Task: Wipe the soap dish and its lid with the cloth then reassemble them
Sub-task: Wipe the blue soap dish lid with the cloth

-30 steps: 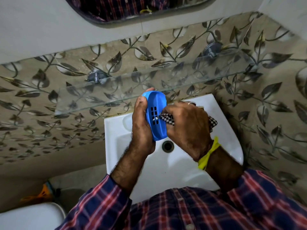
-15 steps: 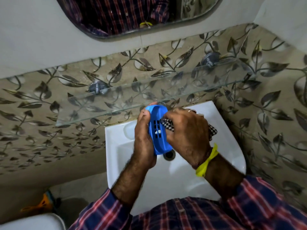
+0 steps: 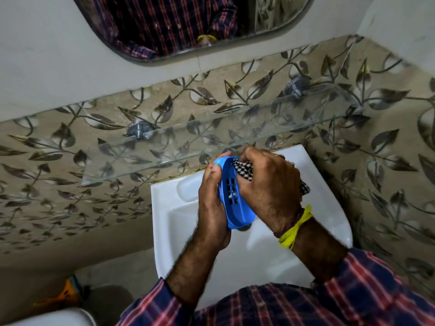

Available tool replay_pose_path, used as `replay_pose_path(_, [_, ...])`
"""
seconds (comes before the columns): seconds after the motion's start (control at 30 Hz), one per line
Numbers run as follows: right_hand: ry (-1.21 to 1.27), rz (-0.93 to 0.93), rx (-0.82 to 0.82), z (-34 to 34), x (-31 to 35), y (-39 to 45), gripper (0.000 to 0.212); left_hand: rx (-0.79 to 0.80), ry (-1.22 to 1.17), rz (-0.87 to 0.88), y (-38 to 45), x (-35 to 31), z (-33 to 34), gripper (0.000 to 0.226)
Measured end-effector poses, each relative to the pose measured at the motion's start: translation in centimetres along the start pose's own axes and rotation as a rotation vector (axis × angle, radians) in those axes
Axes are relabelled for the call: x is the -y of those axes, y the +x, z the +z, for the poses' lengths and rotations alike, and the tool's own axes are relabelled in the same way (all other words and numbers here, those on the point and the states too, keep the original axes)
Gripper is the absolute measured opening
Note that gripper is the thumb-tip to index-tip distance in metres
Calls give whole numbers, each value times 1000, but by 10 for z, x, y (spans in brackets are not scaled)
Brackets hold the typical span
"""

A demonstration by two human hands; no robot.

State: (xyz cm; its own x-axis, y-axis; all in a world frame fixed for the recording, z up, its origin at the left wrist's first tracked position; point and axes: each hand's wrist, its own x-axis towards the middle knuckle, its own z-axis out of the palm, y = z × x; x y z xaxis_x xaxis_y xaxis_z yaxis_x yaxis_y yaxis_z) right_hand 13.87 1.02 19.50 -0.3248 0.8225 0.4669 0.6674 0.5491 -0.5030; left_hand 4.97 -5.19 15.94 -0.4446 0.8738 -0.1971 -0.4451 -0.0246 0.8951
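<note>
A blue plastic soap dish part (image 3: 235,205) with a grid of drain holes is held on edge over the white basin. My left hand (image 3: 211,203) grips it from the left side. My right hand (image 3: 268,189) is closed on a black-and-white checked cloth (image 3: 243,171) and presses it into the upper inside of the blue part. A corner of the cloth sticks out behind my right wrist. I cannot see the other half of the soap dish.
The white washbasin (image 3: 164,208) sits under my hands, its drain hidden behind the blue part. A glass shelf (image 3: 211,140) juts from the leaf-patterned tile wall just above my hands. A mirror (image 3: 188,31) hangs higher. A white toilet edge (image 3: 47,317) shows at lower left.
My right hand slid the cloth up from the holes towards the top end of the blue part. Both hands and the part sit lower and further right in view.
</note>
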Motion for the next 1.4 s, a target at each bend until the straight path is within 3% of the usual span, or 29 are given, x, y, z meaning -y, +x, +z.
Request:
replay_pose_path(0.13, [179,-108,-42,1,13,-4,13,27,-34,-5,-1,1,-2,44])
replay_pose_path(0.3, [85,-1,27,2,-1,-3,18,-6,28,5,-6,-4,-3,51])
replay_pose_path(0.4, [165,-90,43,0,3,-3,22,11,47,20,-5,-4,-5,49])
replay_pose_path(0.5, [257,-201,164,-3,-2,-8,29,26,56,42,-5,-4,-11,41])
replay_pose_path(0.57, [317,-174,248,-1,-14,-13,27,29,101,48,-5,-7,-13,43])
replay_pose_path(0.63, [469,-43,198,-1,-25,-19,25,41,197,87,-7,-10,-15,49])
replay_pose_path(0.73, [609,102,-30,-8,-36,-19,26,21,375,213,-8,-12,-21,58])
replay_pose_path(0.9, [393,-166,-88,-19,-23,-14,33,-41,616,365,-7,-14,-26,14])
replay_pose_path(1.0, [168,-290,-113,-17,-9,-13,37,-83,803,436,-9,-15,-22,20])
replay_pose_path(1.17, [2,-477,-68,-11,7,-22,31,-194,1073,501,-10,-14,-28,15])
replay_pose_path(1.33, [147,-378,23,-6,-2,-24,45,-214,1137,443,-18,-11,-28,9])
replay_pose_path(1.4, [231,-259,63,-3,-7,-21,53,-250,1154,442,-17,-9,-28,20])
